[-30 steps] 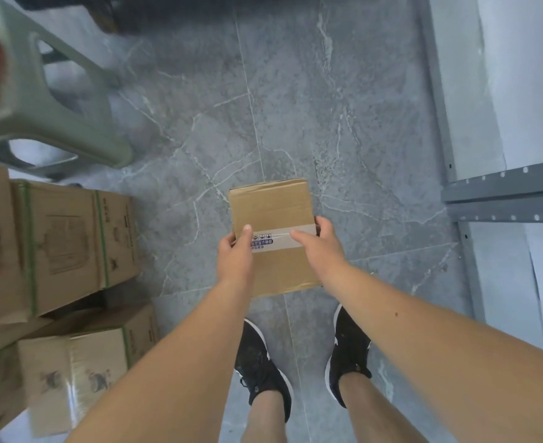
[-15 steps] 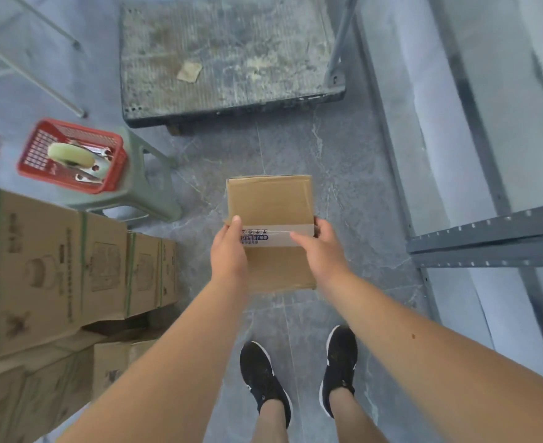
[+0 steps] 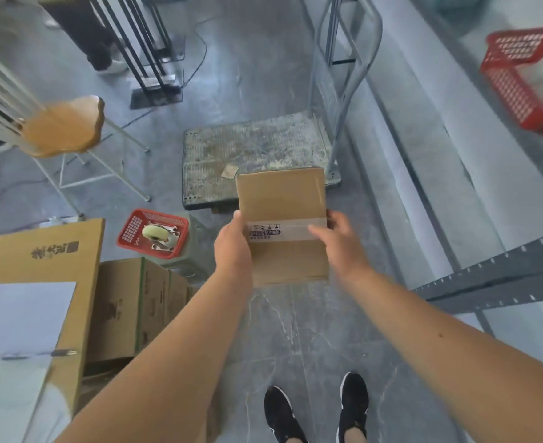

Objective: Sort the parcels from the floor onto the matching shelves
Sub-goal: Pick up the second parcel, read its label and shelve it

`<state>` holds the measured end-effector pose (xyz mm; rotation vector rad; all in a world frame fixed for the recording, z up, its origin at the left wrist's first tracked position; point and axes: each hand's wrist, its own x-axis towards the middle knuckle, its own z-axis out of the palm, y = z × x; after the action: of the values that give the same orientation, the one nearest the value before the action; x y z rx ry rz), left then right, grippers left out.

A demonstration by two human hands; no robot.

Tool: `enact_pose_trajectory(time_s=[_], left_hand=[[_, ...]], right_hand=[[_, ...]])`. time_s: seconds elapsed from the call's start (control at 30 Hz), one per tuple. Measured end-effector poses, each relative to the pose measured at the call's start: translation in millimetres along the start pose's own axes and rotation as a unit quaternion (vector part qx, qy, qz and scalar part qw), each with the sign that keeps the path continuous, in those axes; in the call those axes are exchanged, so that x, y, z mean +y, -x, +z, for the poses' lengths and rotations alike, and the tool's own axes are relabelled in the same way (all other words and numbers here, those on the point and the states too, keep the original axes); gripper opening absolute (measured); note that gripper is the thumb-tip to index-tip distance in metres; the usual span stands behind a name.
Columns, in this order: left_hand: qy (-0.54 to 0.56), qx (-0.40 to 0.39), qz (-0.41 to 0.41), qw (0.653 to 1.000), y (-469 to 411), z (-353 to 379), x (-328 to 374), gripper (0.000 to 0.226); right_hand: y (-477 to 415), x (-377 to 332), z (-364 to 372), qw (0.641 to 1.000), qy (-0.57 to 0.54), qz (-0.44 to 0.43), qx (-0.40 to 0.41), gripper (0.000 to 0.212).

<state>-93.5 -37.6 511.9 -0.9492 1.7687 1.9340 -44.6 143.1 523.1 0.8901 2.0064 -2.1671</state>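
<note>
A small brown cardboard parcel (image 3: 281, 199) with a taped seam and a printed label is held flat in front of me, above the grey floor. My left hand (image 3: 233, 247) grips its left edge, thumb on top. My right hand (image 3: 342, 243) grips its right edge, fingers over the tape. A grey metal shelf (image 3: 494, 276) runs along the right, its boards white. Larger cartons (image 3: 136, 302) stand stacked on the floor at my left.
A dirty flat trolley (image 3: 251, 148) with a tall handle stands ahead. A red basket (image 3: 152, 233) rests on a green stool to the left. A wooden-seated chair (image 3: 62, 129) is at far left. Another red basket (image 3: 526, 78) sits on the shelf. Someone's legs (image 3: 94, 49) stand far off.
The view has tilted up and forward, bringing the trolley, chair and the shelf's red basket into sight. Both hands keep the same grip on the parcel.
</note>
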Motion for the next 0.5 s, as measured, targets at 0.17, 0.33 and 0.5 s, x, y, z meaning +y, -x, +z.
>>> enact_pose_trajectory(time_s=[0.17,0.33,0.5], left_hand=[[0.005,-0.001,0.043,0.999,45.0,-6.7,72.1,0.064],[0.041,-0.043,0.087,0.994,107.2,-3.1,141.3,0.046],[0.053,-0.075,0.168,0.982,138.3,2.0,194.6,0.036]], right_hand=[[33.4,-77.7,5.8,0.998,-0.005,-0.062,-0.003,0.043],[55.5,-147.7,6.4,0.991,0.003,-0.131,-0.006,0.038],[75.2,-210.6,9.8,0.979,0.004,-0.204,0.009,0.034]])
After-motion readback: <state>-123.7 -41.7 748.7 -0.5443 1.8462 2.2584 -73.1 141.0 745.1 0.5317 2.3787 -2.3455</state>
